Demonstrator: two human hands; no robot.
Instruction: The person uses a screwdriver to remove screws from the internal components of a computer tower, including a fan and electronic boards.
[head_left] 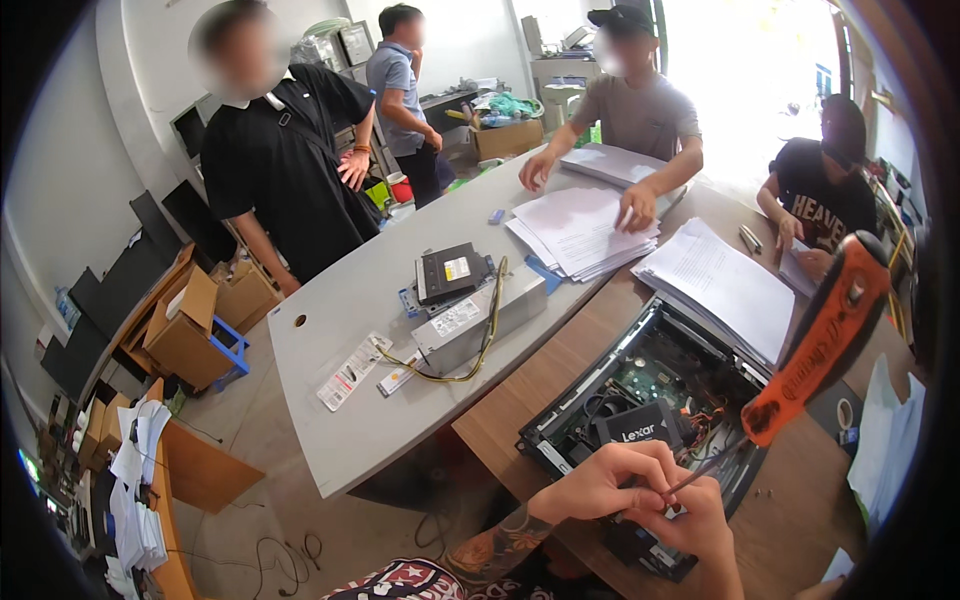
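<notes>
- A cluttered white-walled workroom: a long pale-grey surface (350, 430) stands against a brown wood-grain surface (510, 420), and a person in a grey-beige T-shirt (640, 120) handles a stack of white printed sheets (585, 230) across from the worker.
- On the pale-grey surface lie a silver metal power supply (480, 320) with a yellow-and-black cable and, near it, a flat black disc drive (450, 275).
- On the brown surface sits an open black metal computer case (590, 372), its green circuit board (645, 382) exposed; a dark flat square drive (650, 412) shows inside its outline.
- The left hand (600, 485) and right hand (690, 515) meet over the near side of the case, fingers closed around the shaft end of an orange-and-black screwdriver (820, 340), its handle tilted up and free. Whether they also pinch a small part, I cannot tell.
- The step looks like fine fingertip work at the screwdriver's tip. The next move probably calls for one hand steadying the shaft while the other takes the handle.
</notes>
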